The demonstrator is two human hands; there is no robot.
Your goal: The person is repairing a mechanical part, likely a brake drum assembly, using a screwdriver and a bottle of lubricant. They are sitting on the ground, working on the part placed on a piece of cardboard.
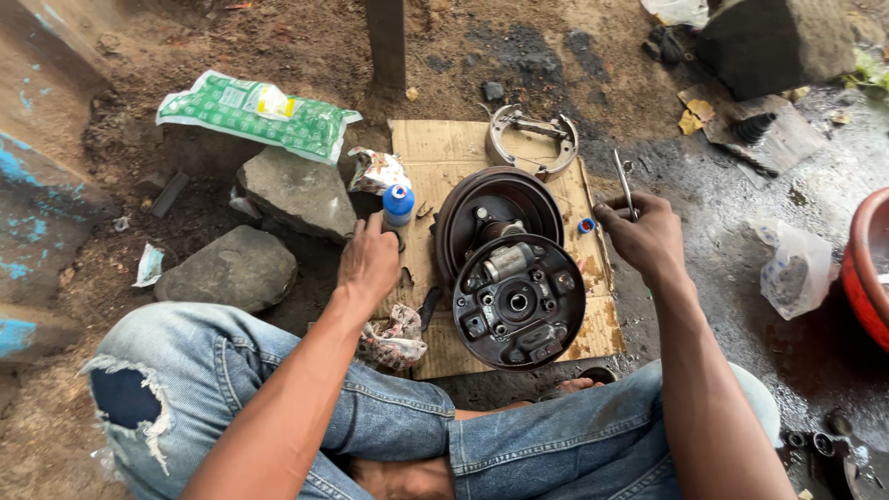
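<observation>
Steel spanner [625,182] pinched in right hand [644,236], left hand [369,264] closed round blue-capped bottle [398,206].
Bottle light, likely slick; brake backing plate [519,301] at six o'clock looks heavy, rigid — grip its rim.

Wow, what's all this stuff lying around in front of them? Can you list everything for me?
cardboard sheet: one, tan, on the ground
backing plate: one, rusty brown, on the cardboard
brake drum: one, brown, behind the plate
brake shoes: one pair, grey, cardboard's far edge
bottle: one, blue cap, at the left fingertips
rag: one, patterned, near the knee
green packet: one, far left
stones: two, grey, left
red tub: one, right edge
left hand: on the bottle
right hand: holding a metal tool
</observation>
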